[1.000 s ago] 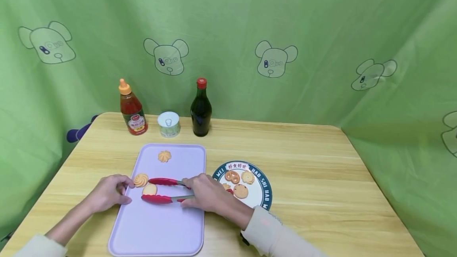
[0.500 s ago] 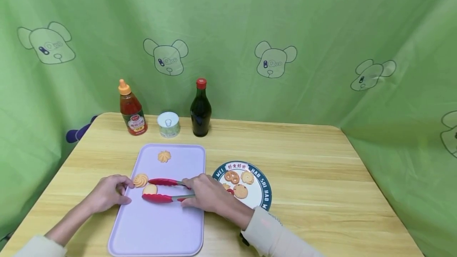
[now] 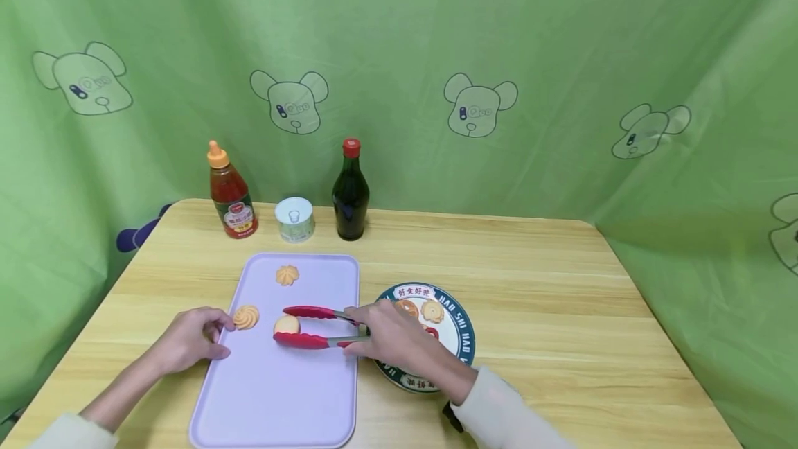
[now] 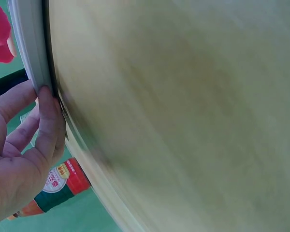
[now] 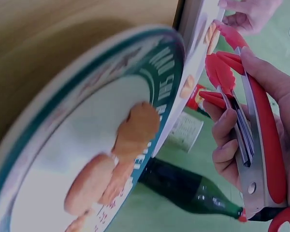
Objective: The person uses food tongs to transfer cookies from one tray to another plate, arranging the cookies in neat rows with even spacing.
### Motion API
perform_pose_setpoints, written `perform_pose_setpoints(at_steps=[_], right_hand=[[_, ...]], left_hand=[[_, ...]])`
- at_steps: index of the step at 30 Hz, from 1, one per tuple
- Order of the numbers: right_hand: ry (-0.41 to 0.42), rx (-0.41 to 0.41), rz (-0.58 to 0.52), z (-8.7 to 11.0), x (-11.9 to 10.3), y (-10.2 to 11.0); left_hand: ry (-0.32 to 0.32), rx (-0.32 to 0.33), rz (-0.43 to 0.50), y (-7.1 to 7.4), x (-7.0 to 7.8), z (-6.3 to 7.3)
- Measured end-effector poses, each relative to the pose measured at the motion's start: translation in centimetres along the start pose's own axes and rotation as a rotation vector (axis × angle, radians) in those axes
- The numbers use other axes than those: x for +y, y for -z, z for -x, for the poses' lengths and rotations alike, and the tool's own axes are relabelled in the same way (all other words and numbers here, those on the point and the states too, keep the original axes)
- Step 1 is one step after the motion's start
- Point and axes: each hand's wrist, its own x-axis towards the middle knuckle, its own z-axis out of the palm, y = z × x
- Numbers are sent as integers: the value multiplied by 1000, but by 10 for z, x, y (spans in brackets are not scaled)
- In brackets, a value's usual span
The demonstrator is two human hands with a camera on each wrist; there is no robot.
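Note:
My right hand (image 3: 402, 338) grips red-tipped kitchen tongs (image 3: 302, 341) over the lilac tray (image 3: 274, 397). A plain round cookie (image 3: 287, 324) lies between the tongs' spread tips, up against the nearer one. With thumb and fingers, my left hand (image 3: 192, 340) pinches the tray's left edge; in the left wrist view the tray rim (image 4: 31, 43) sits between thumb and fingertips. Beside those fingers is a swirled cookie (image 3: 246, 317) on the tray. Farther back on it lies a flower-shaped cookie (image 3: 287, 275). The right wrist view shows the tongs' red handle (image 5: 268, 145) along my palm.
Right of the tray stands a round plate (image 3: 464, 331) with several cookies, partly hidden under my right forearm. Along the table's back are a sauce bottle (image 3: 232, 203), a can (image 3: 295, 220) and a dark bottle (image 3: 351, 196). A green curtain (image 3: 386, 33) hangs behind.
My right hand and the tongs have moved right, and the plain round cookie has shifted right with them, away from the swirled cookie. The left hand has stayed at the tray edge.

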Motion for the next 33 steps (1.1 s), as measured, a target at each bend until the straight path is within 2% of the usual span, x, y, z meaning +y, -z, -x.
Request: perform_pose_setpoints(at_steps=[3, 9, 15, 25, 33], right_hand=[[-5, 12, -9, 6, 7, 5], [-51, 29, -38, 20, 21, 15], [-40, 86, -12, 39, 38, 28], [-131, 125, 14, 70, 72, 40], [-118, 162, 11, 97, 99, 52]], left_hand=[[-13, 4, -1, 0, -1, 0], [7, -3, -4, -1, 0, -1], [12, -7, -4, -2, 0, -1], [6, -1, -12, 0, 1, -1], [4, -3, -17, -1, 1, 0]])
